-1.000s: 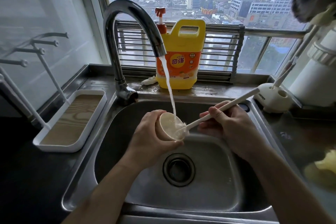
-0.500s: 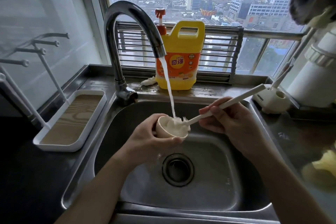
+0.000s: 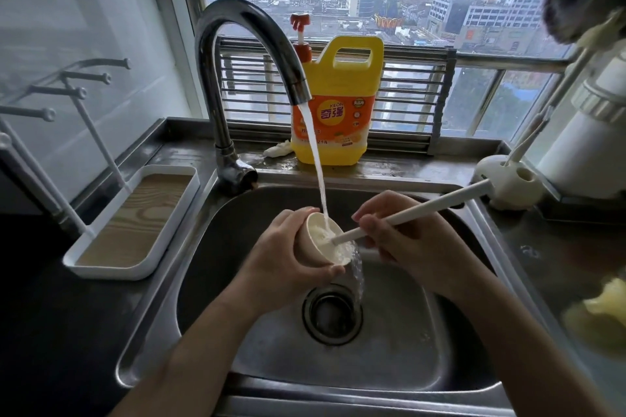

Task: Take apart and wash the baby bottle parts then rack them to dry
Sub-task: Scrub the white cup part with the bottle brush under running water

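My left hand grips a small cream cup-shaped bottle part over the steel sink, its open mouth tilted toward the right. Water from the curved tap runs into it and spills over its lower rim. My right hand holds the long white handle of a bottle brush, whose head is pushed inside the cup and hidden by water. At the left stands a white drying rack with a wood-look tray and bare pegs.
A yellow detergent jug with a red pump stands on the ledge behind the sink. A white brush holder and a tall white appliance stand at the right. A yellow sponge lies on the right counter. The drain sits below my hands.
The cup has tipped further toward the right and the brush head has gone deeper into it. Water now spills over the cup's lower rim toward the drain.
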